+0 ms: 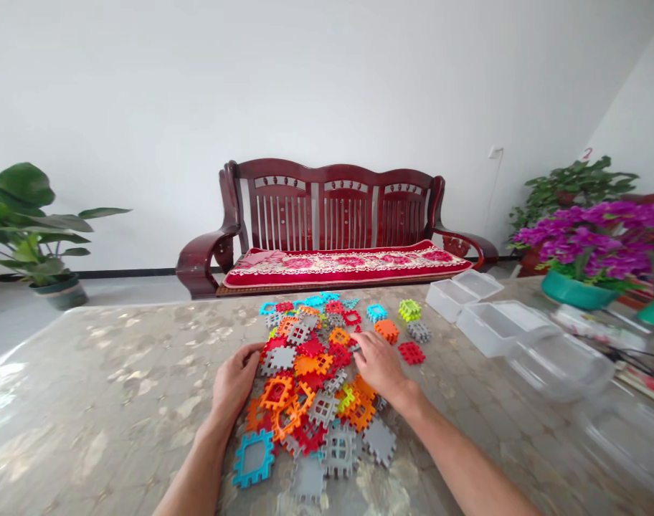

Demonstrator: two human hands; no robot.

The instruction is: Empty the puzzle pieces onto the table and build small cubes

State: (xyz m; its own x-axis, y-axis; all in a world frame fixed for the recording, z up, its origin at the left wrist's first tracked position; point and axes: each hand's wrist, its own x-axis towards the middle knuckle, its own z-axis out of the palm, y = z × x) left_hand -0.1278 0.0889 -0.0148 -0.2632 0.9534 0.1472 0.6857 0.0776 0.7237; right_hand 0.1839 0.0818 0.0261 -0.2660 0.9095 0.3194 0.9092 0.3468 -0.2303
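A wide heap of toothed plastic interlocking tiles (312,365) in orange, red, grey, blue and lime lies on the table in front of me. Some tiles are solid; others have a window or a grid. My left hand (237,376) rests at the heap's left edge, fingers curled in and pressed together, whatever is under them hidden. On the right side, my right hand (379,364) pinches over the heap, a small grey tile edge (355,348) showing at its fingertips. Beyond it stand sorted piles: blue (376,312), orange (386,330), lime (409,309), grey (418,330) and red (411,352).
Clear plastic boxes (485,328) and lids stand along the table's right side. Purple flowers in a green pot (579,289) and some cables are farther right. A wooden bench (338,208) with a red cover is behind the table; a potted plant (61,292) stands left.
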